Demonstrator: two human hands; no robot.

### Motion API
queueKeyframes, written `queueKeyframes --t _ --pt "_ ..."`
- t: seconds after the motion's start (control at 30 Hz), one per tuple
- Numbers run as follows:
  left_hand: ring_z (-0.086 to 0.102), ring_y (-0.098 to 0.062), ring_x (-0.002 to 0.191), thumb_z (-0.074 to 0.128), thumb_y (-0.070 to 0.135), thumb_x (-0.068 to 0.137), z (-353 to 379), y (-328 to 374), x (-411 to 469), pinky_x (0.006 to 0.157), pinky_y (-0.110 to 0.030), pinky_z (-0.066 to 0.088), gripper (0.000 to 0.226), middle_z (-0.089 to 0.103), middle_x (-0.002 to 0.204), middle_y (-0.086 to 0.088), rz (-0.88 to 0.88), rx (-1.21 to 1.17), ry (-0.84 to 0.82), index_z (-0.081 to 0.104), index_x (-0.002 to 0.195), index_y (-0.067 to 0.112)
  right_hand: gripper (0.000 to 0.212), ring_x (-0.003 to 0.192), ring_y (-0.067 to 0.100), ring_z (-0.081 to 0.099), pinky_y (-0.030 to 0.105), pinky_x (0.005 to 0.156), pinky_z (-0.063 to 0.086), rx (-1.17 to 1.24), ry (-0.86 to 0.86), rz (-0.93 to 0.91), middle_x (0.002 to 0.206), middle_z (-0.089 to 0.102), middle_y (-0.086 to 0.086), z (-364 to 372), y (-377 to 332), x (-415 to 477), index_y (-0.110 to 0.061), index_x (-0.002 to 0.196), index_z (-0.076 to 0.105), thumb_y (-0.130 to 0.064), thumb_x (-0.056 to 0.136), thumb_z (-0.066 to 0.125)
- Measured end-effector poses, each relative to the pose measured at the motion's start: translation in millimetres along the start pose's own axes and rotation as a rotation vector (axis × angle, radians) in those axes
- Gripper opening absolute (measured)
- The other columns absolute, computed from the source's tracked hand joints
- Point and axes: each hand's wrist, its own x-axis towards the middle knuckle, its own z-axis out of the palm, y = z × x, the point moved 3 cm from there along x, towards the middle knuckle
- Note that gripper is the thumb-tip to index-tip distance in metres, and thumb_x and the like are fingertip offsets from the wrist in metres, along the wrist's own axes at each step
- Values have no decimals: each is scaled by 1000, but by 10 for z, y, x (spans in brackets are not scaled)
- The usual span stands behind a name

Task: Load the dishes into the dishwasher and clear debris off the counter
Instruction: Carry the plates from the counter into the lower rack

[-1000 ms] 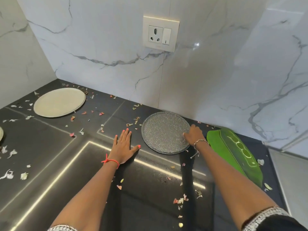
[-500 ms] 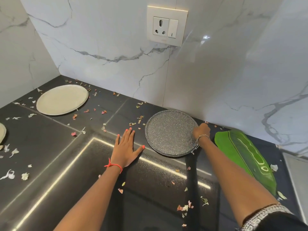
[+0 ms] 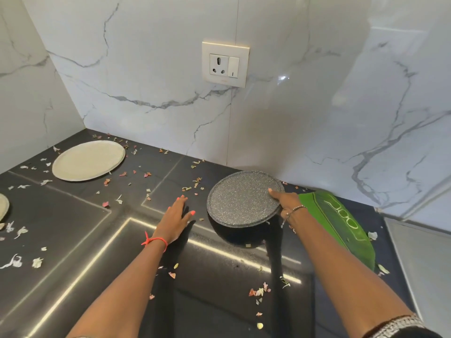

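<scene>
Speckle covers the round dark grey plate (image 3: 241,198): fine pale flecks over a matte face with a low raised rim. It sits a little toward 4 o'clock from the middle of the view, near the marble wall (image 3: 305,106). It is tilted and held clear of the black counter (image 3: 73,240), which shows its dark shadow just below.

The right hand (image 3: 284,200) clamps the plate's rim at its 3 o'clock edge, with the thumb on top and the fingers curled underneath. The left hand (image 3: 175,218) lies flat on the counter at the plate's 9 o'clock, fingers straight and slightly spread, holding nothing.

A green leaf-shaped dish (image 3: 336,223) lies on the counter at the plate's 3 o'clock, partly behind the right forearm, with pale oval marks on its face. A cream plate (image 3: 89,159) lies flat toward 10 o'clock near the corner, well apart from the dark one. The rim of another pale plate (image 3: 3,207) shows at the 9 o'clock frame edge.

Pink, white and tan scraps (image 3: 260,291) are scattered over the counter around all of these dishes. A socket (image 3: 225,64) sits on the wall at 12 o'clock.
</scene>
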Motion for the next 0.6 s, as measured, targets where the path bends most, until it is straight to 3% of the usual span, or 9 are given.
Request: queueKeyframes --t 0.1,0.23,0.33,0.47,0.53,0.6 --pt "8 -16 145 41 26 99 -11 -8 -93 117 -36 8 50 17 156 -4 17 12 19 26 145 11 22 90 31 61 40 82 53 84 -44 -17 100 62 20 -121 -19 -228 10 85 58 3 71 73" --pt "7 -16 145 42 30 99 -13 42 -293 118 -38 7 56 13 157 -3 16 86 25 22 147 11 48 98 34 62 38 77 56 184 -43 -24 112 61 24 -332 37 -487 11 108 55 4 65 75" --pt "4 -16 145 43 33 98 2 144 -530 117 -36 2 60 10 157 -3 35 124 33 19 148 10 41 92 32 62 34 69 55 215 -41 -16 106 62 21 -515 124 -742 11 108 55 6 71 72" --pt "2 -16 146 45 34 97 45 264 -903 117 -34 1 64 9 157 -4 75 154 46 17 148 9 47 83 29 62 37 77 54 245 -29 -35 109 62 23 -744 285 -1068 12 113 53 9 69 71" --pt "2 -16 146 45 35 97 77 321 -1152 117 -33 0 65 9 157 -4 104 171 56 17 149 9 40 82 28 63 36 69 56 266 -29 -33 105 62 23 -871 386 -1266 10 107 56 9 69 71" --pt "1 -16 146 45 35 97 105 367 -1405 117 -32 -1 65 8 157 -5 123 170 66 16 148 9 25 76 27 62 31 53 57 296 -28 -34 96 63 19 -979 487 -1477 6 94 58 10 71 69"
